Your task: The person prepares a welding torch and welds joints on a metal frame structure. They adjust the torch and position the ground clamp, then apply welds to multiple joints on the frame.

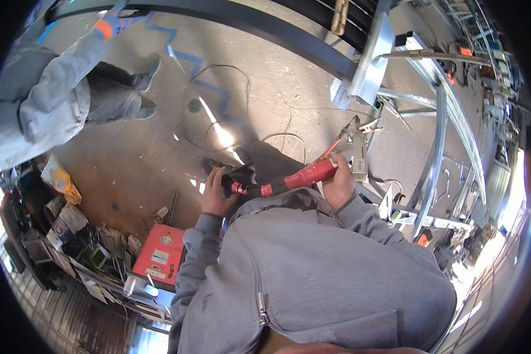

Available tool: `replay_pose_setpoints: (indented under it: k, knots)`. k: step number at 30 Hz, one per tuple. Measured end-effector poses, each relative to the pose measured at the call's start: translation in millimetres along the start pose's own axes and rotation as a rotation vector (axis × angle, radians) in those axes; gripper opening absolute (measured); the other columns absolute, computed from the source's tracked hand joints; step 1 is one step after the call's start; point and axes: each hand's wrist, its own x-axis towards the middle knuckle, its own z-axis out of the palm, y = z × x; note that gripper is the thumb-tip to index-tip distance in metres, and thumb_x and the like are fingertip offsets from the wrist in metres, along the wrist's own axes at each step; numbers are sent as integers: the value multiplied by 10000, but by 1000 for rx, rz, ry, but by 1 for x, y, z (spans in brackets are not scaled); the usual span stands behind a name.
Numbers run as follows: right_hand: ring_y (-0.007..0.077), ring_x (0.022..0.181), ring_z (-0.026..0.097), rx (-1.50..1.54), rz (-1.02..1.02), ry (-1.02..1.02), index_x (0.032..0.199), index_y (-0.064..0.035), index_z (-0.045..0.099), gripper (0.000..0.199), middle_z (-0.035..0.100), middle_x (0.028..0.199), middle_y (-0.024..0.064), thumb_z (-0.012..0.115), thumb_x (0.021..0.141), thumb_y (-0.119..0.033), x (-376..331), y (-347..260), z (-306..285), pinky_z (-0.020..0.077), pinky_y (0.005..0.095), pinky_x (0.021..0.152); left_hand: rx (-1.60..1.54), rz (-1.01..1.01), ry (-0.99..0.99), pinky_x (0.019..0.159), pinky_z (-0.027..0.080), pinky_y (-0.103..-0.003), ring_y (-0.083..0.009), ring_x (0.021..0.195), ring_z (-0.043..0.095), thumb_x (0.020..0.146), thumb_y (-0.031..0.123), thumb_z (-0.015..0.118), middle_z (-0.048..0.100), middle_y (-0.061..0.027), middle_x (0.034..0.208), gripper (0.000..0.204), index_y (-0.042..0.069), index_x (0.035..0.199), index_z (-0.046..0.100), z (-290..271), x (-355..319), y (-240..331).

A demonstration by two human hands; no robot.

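Note:
A long red and black power tool (304, 177), which looks like an angle grinder, lies crosswise in front of my waist. My left hand (218, 196) is closed around its dark left end, beside a black part (240, 175) that may be a guard. Around the thick red body at the other end wraps my right hand (338, 182), its thumb on top. A red cord (331, 147) shows just beyond the right hand. My left fingertips and the underside of the tool are partly hidden.
Metal frames and beams (436, 135) stand at the right, with a clamp (369, 127) near my right hand. Loose cables (286, 135) cross the floor. A red machine box (162, 253) sits lower left. Another person's gloved hand (115, 25) touches a dark beam (230, 17).

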Motion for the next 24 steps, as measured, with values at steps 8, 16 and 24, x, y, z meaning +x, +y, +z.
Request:
replay_pose_setpoints:
  k: [8, 16, 24]
  knots:
    - [245, 1030, 640, -418, -509, -55, 1299, -34, 499, 396, 635, 1052, 114, 539, 911, 35, -13, -38, -17, 527, 403, 960, 211, 232, -484, 966, 464, -464, -314, 1092, 639, 772, 366, 801, 678, -67, 1048, 353, 167, 1029, 663, 31, 90, 32]
    - [246, 813, 633, 82, -625, 87, 1273, -10, 455, 389, 612, 822, 106, 540, 904, -96, -77, -81, -10, 540, 424, 827, 168, 398, -773, 923, 493, -484, -356, 1027, 669, 745, 295, 768, 712, -122, 1020, 327, 128, 1000, 650, 67, 102, 17]
    - [256, 707, 611, 95, -807, 107, 1236, 24, 458, 458, 590, 748, 120, 541, 813, -130, -161, -57, -25, 548, 432, 703, 221, 416, -911, 845, 517, -461, -367, 949, 679, 726, 237, 764, 714, -144, 934, 260, 93, 915, 660, 53, 88, -12]
